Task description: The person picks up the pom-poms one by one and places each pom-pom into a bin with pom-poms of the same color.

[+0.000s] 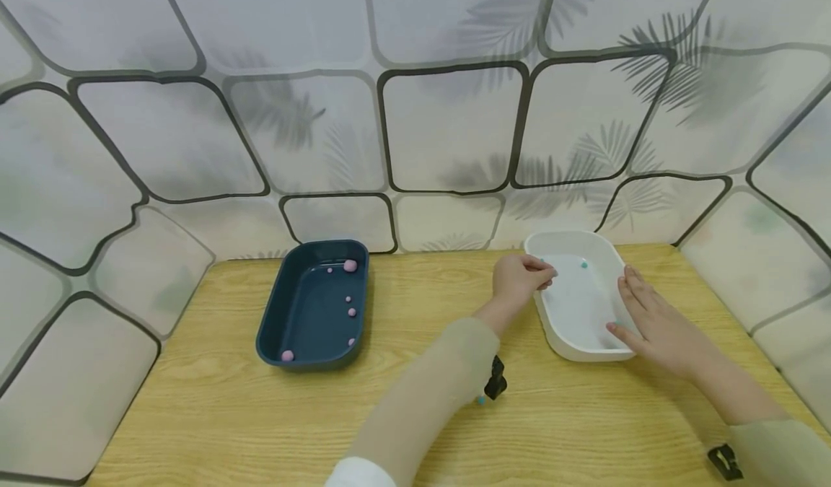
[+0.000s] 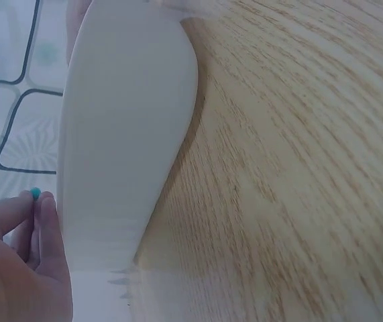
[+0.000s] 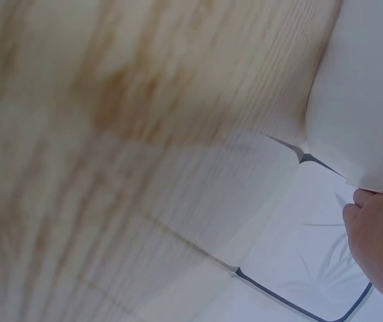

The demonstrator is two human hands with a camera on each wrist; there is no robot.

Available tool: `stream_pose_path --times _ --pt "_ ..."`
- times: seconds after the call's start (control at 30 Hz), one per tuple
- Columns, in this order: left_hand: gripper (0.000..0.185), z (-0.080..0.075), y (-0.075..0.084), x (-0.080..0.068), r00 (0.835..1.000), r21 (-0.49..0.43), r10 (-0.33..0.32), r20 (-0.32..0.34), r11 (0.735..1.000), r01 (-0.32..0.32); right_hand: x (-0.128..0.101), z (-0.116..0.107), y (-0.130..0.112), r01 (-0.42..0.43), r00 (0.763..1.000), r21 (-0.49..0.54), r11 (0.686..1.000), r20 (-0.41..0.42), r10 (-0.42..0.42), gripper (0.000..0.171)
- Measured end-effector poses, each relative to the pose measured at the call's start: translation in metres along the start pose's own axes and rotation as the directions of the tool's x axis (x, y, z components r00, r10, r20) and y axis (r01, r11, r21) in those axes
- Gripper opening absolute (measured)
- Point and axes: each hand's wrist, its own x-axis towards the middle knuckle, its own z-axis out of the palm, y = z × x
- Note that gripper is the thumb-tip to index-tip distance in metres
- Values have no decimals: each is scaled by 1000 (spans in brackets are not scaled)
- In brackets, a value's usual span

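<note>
My left hand (image 1: 519, 281) is at the left rim of a white rectangular tray (image 1: 563, 343). Between its thumb and fingertips it pinches a small teal ball (image 2: 35, 193), best seen in the left wrist view beside the tray's pale outer wall. On the tray's opposite side, my right hand (image 1: 669, 332) lies along the right rim with fingers extended and the thumb reaching over the near corner. Inside the tray, a teal ball (image 1: 584, 265) sits toward the back. The right wrist view catches only part of the right hand (image 3: 382, 238) against the tray wall.
To the left stands a dark blue tray (image 1: 266, 335) with several pink balls of different sizes, one large pink ball (image 1: 350, 265) at its back. Another teal ball (image 1: 481, 400) lies on the wooden table (image 1: 214, 415) by the left forearm. A patterned curtain (image 1: 448, 133) rises behind the table.
</note>
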Motion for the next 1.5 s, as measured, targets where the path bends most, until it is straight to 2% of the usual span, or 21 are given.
stream_pose_path --times 0.2,0.4,0.63,0.93,1.17,1.5 --pt "6 1 0 1 1000 24 -3 -10 1000 3 0 1 4 0 1000 4 1000 3 0 86" --pt "7 0 1 0 1000 6 -1 -3 1000 1 0 0 3 -7 1000 9 1000 13 7 86" --pt "7 -5 0 -2 999 -22 -7 51 1000 8 0 1 4 -5 1000 5 1000 12 5 86" --pt "10 -23 -5 -9 989 -81 -20 147 996 32 -1 3 5 7 1000 -7 1000 0 -7 87" --pt "13 -41 -15 -14 978 -85 -9 209 996 27 0 2 4 0 1000 -2 1000 13 0 87" --pt "15 -58 -28 -20 967 -76 -31 253 996 52 -1 2 5 0 1000 -7 1000 1 0 87"
